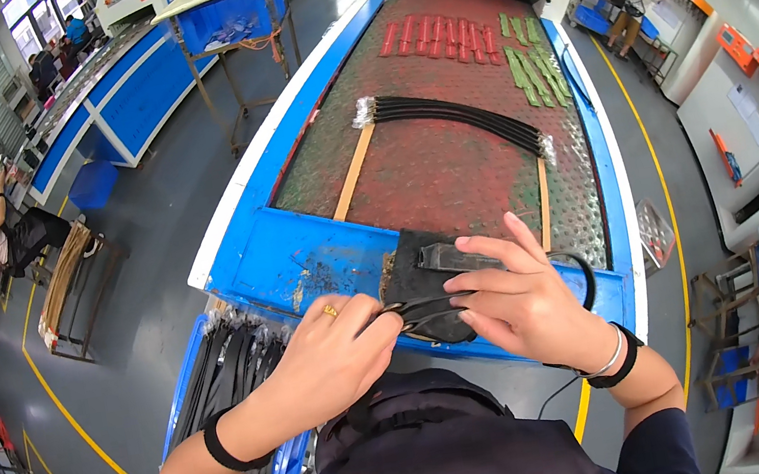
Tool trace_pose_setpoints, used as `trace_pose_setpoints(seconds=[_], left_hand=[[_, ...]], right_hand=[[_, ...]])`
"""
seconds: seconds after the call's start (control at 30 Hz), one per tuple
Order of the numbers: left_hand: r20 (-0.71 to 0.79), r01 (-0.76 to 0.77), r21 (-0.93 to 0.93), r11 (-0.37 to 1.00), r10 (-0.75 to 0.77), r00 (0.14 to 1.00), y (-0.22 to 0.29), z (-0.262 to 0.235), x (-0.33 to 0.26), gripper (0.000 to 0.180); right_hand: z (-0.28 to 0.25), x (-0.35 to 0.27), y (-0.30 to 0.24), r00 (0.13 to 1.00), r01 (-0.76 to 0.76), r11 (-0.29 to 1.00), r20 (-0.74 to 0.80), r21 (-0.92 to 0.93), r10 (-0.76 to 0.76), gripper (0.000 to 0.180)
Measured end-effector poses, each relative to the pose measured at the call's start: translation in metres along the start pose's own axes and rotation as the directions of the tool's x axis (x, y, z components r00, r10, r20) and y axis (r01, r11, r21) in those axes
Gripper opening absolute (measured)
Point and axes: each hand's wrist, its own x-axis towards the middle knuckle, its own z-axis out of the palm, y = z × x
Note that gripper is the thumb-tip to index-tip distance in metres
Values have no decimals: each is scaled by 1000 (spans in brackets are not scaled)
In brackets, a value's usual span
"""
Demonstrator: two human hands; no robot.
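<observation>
My left hand (345, 342), with a ring on one finger, pinches the end of a thin black strap (428, 308) at the front of the conveyor. The strap runs across to my right hand (522, 289), whose thumb and lower fingers close round it while the index finger points up. Part of the strap is hidden by my fingers. Just beyond my hands a dark block-shaped tool (447, 257) lies on a black pad (411, 250); a black cable (589, 281) loops beside my right hand.
On the belt (447, 162), several black straps (460, 115) with plastic-wrapped ends span two wooden strips (355, 173). Red pieces (437, 37) and green pieces (537, 73) lie farther up. A blue bin (188, 391) of black straps stands at my left. A seated person (1, 227) works far left.
</observation>
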Motion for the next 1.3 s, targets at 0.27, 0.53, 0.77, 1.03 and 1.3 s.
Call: trace_pose_setpoints(seconds=[0.27, 0.53, 0.77, 1.03, 1.3], left_hand=[[-49, 178, -218, 960, -193, 980, -3, -12, -20, 8], [-266, 197, -177, 964, -240, 934, -14, -32, -41, 15], [-321, 152, -67, 986, -165, 933, -6, -42, -32, 17], [-289, 109, 8, 994, -102, 952, -2, -51, -27, 15], [-251, -16, -8, 1000, 13, 968, -5, -46, -10, 13]], right_hand=[[-3, -33, 48, 866, -222, 857, -311, 464, 393, 24], [122, -119, 129, 798, -593, 800, -66, 92, 599, 55], [119, -111, 131, 776, -613, 772, -50, 168, 628, 59], [115, -107, 120, 618, -457, 294, 62, 839, 784, 46], [34, -94, 92, 560, 330, -69, -136, 942, 817, 41]])
